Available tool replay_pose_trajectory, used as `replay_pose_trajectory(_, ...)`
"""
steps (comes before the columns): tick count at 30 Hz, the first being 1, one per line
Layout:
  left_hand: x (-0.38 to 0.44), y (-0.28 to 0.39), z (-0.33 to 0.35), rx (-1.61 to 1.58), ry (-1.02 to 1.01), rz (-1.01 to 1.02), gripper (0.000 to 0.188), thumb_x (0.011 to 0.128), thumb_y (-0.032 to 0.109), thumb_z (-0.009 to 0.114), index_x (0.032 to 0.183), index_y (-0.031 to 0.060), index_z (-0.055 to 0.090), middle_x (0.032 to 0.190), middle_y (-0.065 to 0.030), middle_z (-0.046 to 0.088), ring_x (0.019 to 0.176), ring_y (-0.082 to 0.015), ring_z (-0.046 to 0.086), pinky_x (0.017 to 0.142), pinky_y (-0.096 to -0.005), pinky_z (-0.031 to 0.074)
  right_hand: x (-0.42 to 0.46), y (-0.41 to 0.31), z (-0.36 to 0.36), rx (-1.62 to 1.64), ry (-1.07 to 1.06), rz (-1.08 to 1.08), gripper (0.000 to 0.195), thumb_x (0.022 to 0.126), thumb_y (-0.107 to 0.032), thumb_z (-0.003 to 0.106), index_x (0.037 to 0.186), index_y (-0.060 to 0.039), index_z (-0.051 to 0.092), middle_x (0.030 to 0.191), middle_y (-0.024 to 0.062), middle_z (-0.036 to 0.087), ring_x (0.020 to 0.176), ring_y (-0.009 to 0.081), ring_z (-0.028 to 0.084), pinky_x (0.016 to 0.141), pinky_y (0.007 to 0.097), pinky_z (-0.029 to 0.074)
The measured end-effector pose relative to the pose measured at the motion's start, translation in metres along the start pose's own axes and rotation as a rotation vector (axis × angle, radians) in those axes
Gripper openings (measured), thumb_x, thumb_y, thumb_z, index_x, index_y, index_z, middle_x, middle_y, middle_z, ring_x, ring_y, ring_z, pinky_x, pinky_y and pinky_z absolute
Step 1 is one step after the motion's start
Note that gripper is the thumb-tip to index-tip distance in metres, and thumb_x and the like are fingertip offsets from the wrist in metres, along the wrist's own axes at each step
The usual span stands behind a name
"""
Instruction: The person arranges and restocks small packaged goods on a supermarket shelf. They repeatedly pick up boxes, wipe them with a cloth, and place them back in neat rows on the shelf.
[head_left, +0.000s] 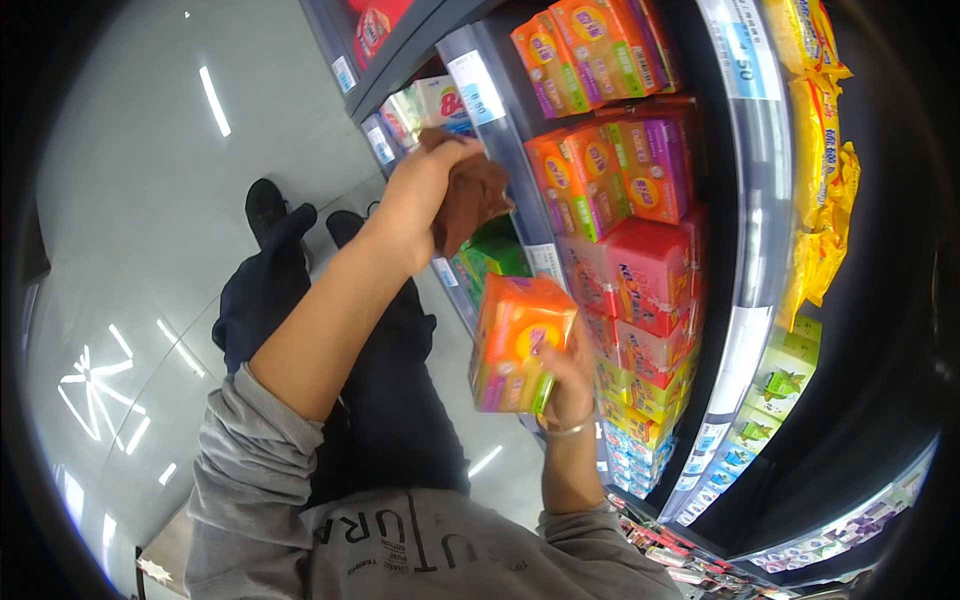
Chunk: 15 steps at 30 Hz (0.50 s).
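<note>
A crumpled brown cloth (472, 206) is gripped in my left hand (431, 184), in front of the shelf's price-label edge. My right hand (570, 379) holds an orange soap multipack (521, 337) with purple and green bands, its thumb across the front face. This pack is clear of the shelf, below and to the right of the cloth. On the shelf beside it, similar orange soap packs (589, 169) stand stacked in two groups. Pink and red soap packs (645, 274) follow, nearer to me.
Yellow bagged packets (821, 165) and green boxes (784, 382) line the shelf at right. Labelled shelf edges (739, 225) run between levels. Lower down are a green pack (495, 259) and a white box (442, 101). Grey floor (150, 187) lies at left.
</note>
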<state>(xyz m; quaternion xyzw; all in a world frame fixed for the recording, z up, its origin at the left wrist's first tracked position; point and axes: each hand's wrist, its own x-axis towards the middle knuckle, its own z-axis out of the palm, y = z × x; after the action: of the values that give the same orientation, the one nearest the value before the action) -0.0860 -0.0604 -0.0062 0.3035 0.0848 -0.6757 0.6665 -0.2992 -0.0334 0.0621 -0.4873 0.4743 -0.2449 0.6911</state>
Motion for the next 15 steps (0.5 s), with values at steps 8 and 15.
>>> replay_pose_trajectory(8, -0.005, 0.038, -0.009, -0.052, 0.086, 0.259, 0.024, 0.091, 0.023, 0.049, 0.108, 0.0084, 0.057, 0.094, -0.0070, 0.061, 0.079, -0.0180, 0.057, 0.063, -0.0293, 0.047, 0.013, 0.094, -0.016, 0.632, 0.101, 0.577, 0.055, 0.084, -0.042, 0.057, 0.128, -0.0106, 0.047, 0.118, 0.0107, 0.058, 0.104, 0.0253, 0.058, 0.084, 0.0491, 0.050)
replay_pose_trajectory(15, -0.001, 0.035, -0.013, -0.002, 0.095, 0.246, 0.025, 0.092, 0.021, 0.047, 0.110, 0.0077, 0.058, 0.093, -0.0081, 0.060, 0.078, -0.0188, 0.056, 0.064, -0.0315, 0.045, 0.091, 0.129, -0.024, 0.166, 0.148, 0.505, 0.045, 0.083, -0.041, 0.063, 0.119, -0.0162, 0.053, 0.106, 0.0048, 0.061, 0.095, 0.0206, 0.062, 0.070, 0.0427, 0.054)
